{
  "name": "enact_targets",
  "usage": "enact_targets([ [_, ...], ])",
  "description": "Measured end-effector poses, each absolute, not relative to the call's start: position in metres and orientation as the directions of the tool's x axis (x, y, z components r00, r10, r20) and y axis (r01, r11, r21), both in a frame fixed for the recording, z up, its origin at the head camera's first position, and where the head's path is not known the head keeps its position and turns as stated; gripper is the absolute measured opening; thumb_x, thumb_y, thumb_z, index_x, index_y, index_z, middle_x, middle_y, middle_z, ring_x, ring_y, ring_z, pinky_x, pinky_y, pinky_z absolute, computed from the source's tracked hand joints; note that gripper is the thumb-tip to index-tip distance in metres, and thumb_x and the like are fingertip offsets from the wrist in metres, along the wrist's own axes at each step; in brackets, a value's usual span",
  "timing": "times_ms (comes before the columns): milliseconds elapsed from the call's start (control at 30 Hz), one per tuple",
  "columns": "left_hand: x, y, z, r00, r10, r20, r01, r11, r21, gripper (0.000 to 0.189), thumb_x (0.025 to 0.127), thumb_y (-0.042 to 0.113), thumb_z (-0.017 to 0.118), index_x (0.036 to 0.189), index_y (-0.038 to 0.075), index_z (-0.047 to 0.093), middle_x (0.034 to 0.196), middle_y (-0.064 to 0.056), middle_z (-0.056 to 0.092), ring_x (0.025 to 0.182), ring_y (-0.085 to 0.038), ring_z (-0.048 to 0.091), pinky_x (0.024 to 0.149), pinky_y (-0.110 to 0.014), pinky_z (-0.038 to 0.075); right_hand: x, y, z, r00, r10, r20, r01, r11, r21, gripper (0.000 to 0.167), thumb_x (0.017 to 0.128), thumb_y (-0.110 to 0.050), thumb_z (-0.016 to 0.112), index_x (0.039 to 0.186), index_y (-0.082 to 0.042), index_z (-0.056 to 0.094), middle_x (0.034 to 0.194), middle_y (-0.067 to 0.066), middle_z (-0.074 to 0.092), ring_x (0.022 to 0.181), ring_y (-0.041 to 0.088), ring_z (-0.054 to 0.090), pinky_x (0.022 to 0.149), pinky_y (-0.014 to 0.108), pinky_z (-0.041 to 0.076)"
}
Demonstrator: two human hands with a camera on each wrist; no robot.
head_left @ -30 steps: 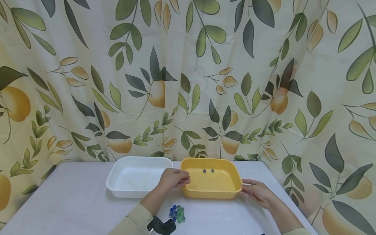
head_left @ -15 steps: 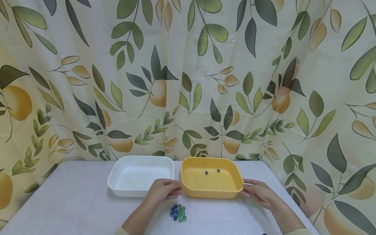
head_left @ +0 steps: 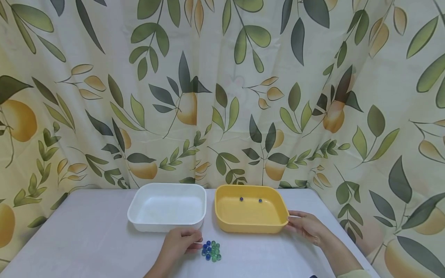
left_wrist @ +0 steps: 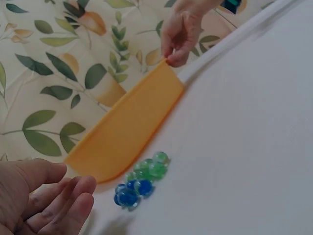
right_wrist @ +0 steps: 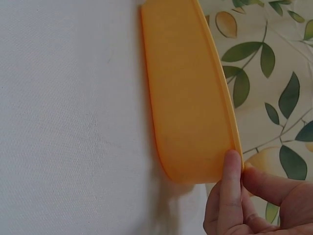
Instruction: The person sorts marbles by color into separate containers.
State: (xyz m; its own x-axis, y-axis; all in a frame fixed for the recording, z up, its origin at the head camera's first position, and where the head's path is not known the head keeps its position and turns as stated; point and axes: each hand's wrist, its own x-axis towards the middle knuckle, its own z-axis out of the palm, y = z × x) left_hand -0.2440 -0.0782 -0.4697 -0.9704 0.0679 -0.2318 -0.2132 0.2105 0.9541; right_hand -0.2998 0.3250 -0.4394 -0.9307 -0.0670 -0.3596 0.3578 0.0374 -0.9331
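In the head view my left hand (head_left: 179, 243) hovers at the left side of a cluster of blue and green glass marbles (head_left: 213, 251) on the table. Its fingers are loosely bent, and nothing shows between thumb and fingertips in the left wrist view. My right hand (head_left: 307, 227) pinches the right rim of a yellow plastic tray (head_left: 248, 227), thumb on top and fingers against the outer wall, as the right wrist view shows. Two dark marbles (head_left: 260, 200) lie apart on that tray's floor, toward the back.
A white tray (head_left: 163, 227) stands left of the yellow one, a narrow gap between them. Both sit near the back edge of the table (head_left: 87, 231), which has a white cover. Behind it hangs a curtain (head_left: 222, 96) printed with leaves and fruit.
My left hand has left the yellow tray's left rim and moved down and left to the marble cluster. The two marbles in the tray have rolled farther apart. The right hand stays at the rim.
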Motion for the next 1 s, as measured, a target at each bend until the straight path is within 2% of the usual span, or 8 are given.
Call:
enact_targets([
  [500, -0.235, -0.077, -0.489, -0.958, 0.023, -0.284, -0.266, 0.289, 0.92, 0.017, 0.091, 0.017, 0.068, 0.1, 0.003, 0.074, 0.081, 0.0, 0.071, 0.071, -0.01, 0.068, 0.067, -0.027, 0.06, -0.3, 0.327, -0.441, -0.926, -0.077, -0.37, 0.37, 0.016, -0.929, 0.063, 0.096, 0.004, 0.055, 0.146, 0.018, 0.019, 0.103, 0.015, 0.068, 0.088, 0.016, 0.07, 0.09, 0.034, 0.057],
  [800, -0.23, -0.072, -0.495, -0.972, 0.018, -0.236, -0.215, 0.353, 0.911, 0.014, 0.088, 0.017, 0.071, 0.096, 0.005, 0.074, 0.072, 0.001, 0.07, 0.066, -0.009, 0.064, 0.064, -0.027, 0.058, -0.299, 0.326, -0.441, -0.928, -0.091, -0.361, 0.362, 0.011, -0.932, 0.064, 0.096, 0.005, 0.055, 0.146, 0.018, 0.018, 0.104, 0.015, 0.067, 0.089, 0.016, 0.07, 0.089, 0.032, 0.058],
  [1000, -0.229, -0.069, -0.498, -0.977, 0.001, -0.213, -0.195, 0.392, 0.899, 0.018, 0.085, 0.021, 0.075, 0.095, 0.006, 0.074, 0.072, 0.003, 0.07, 0.066, -0.01, 0.065, 0.064, -0.028, 0.057, -0.299, 0.327, -0.442, -0.929, -0.096, -0.357, 0.358, 0.006, -0.934, 0.065, 0.096, 0.004, 0.055, 0.146, 0.018, 0.017, 0.102, 0.014, 0.068, 0.088, 0.016, 0.07, 0.088, 0.032, 0.058],
])
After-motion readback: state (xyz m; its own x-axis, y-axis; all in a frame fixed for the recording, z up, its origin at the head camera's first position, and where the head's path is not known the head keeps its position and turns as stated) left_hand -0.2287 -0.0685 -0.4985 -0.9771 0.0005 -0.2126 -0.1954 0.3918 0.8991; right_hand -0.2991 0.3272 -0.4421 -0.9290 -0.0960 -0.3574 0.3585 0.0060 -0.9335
